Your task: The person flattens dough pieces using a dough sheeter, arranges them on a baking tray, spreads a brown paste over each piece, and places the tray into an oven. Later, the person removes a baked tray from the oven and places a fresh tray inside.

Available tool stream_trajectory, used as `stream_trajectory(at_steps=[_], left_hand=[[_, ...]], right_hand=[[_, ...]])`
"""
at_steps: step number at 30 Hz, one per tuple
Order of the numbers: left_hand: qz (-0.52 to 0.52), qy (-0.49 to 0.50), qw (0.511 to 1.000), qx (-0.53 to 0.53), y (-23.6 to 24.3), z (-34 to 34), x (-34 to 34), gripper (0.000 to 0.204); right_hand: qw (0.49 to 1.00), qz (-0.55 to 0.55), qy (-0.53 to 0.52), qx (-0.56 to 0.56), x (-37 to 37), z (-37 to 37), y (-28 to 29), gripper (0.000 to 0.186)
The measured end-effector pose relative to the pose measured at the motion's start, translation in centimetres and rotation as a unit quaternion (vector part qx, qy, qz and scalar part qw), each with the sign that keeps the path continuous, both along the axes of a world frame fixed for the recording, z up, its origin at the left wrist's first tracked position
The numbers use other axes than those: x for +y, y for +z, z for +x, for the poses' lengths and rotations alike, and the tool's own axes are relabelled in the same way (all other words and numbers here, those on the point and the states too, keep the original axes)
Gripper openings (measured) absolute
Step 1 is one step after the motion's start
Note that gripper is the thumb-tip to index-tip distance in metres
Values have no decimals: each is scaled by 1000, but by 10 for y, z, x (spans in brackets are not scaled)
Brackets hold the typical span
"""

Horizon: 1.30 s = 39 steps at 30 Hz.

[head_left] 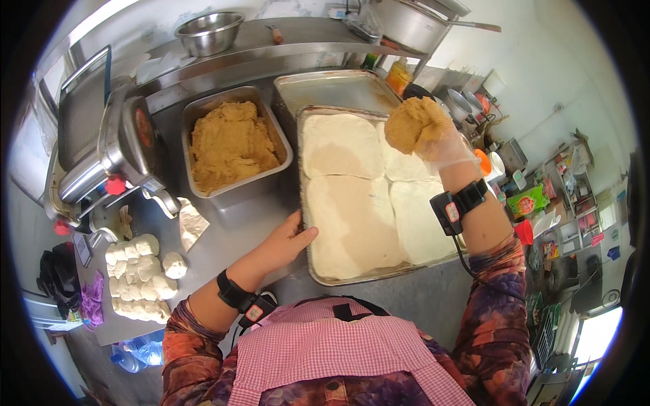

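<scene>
My right hand [443,141], in a clear plastic glove, is closed around a lump of yellow-brown paste [410,127]. It is raised over the right far part of a baking tray [306,252]. Flat pale dough sheets [352,230] line the tray side by side; the left ones have darker, tan patches. At the tray's left side, my bare left hand [281,242] grips the rim, with the thumb over the edge and the fingers partly hidden. Left of the tray stands a deep metal pan [284,157] of the same paste [233,145].
A metal dough-rolling machine [112,149] stands at the left. Nearer are several dough balls [139,277] and a dough scrap [192,223]. Another metal tray [338,91] lies behind mine. The shelf above carries a steel bowl [208,35] and a large pot [413,26].
</scene>
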<state>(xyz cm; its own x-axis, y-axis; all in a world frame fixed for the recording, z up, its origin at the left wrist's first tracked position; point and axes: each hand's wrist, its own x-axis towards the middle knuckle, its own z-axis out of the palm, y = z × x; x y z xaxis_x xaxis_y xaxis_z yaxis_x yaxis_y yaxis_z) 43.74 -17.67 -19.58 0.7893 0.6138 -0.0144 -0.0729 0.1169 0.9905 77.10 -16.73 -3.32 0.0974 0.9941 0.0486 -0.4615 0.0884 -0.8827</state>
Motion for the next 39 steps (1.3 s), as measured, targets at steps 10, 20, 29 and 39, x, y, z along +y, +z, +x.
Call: stream_trajectory(at_steps=[10, 20, 29, 39], left_hand=[[13, 175, 983, 48, 3, -3, -55, 42], [60, 257, 955, 136, 18, 3, -73, 39], [67, 262, 956, 116, 9, 1, -71, 37], [-23, 270, 955, 119, 18, 3, -76, 33]], right_hand=[[981, 66, 34, -178, 16, 125, -70, 18], [565, 26, 5, -825, -26, 25, -95, 19], [926, -183, 93, -318, -116, 58, -55, 17], [659, 293, 152, -676, -107, 57, -90, 23]])
